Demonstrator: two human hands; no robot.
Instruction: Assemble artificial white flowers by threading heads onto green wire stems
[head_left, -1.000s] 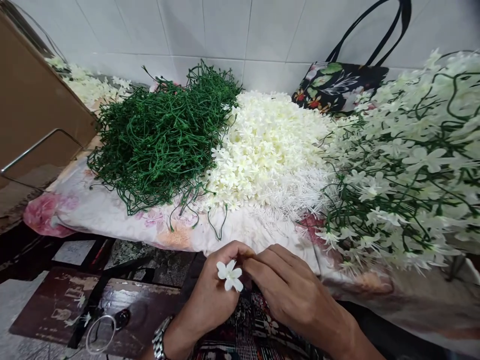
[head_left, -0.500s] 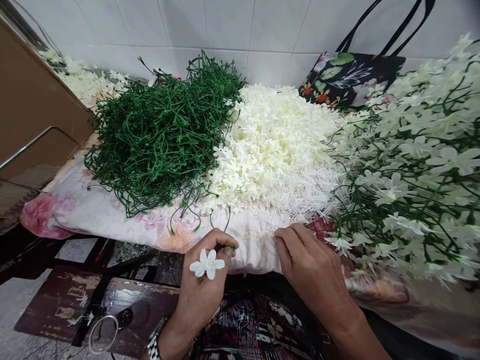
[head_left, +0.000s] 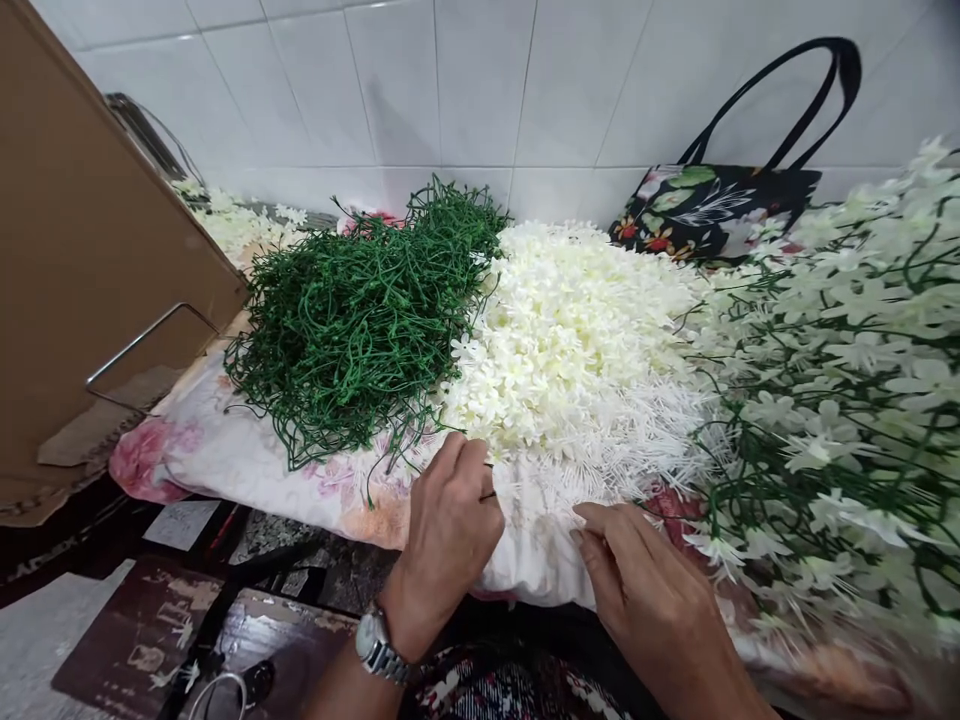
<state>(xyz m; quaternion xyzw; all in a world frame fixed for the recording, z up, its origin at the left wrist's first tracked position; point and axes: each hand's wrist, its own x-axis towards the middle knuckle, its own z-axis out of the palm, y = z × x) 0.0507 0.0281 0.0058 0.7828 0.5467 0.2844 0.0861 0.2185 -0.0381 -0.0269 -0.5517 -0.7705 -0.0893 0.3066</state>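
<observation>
My left hand (head_left: 456, 515), with a watch on the wrist, is closed at the edge of the cloth-covered surface. A dark green bit of stem shows beside its curled fingers; the rest of what it holds is hidden. To the right, my right hand (head_left: 649, 590) has its thumb and forefinger drawn together near the white thread-like pieces (head_left: 630, 440); anything in that pinch is too small to make out. Beyond my left hand lies a tangled heap of green plastic stems (head_left: 367, 320). A mound of white artificial blossoms (head_left: 559, 330) sits beside it.
Assembled white flowers on green stems (head_left: 840, 400) are piled high at the right. A black floral bag (head_left: 716, 215) leans on the tiled wall (head_left: 465, 90). A brown cardboard box (head_left: 112, 250) stands left. The floral cloth (head_left: 277, 490) drapes over the front edge.
My left hand has turned palm down and moved forward toward the blossoms; the white flower that showed in it is now out of sight. My right hand stays near its place. The view has tilted up.
</observation>
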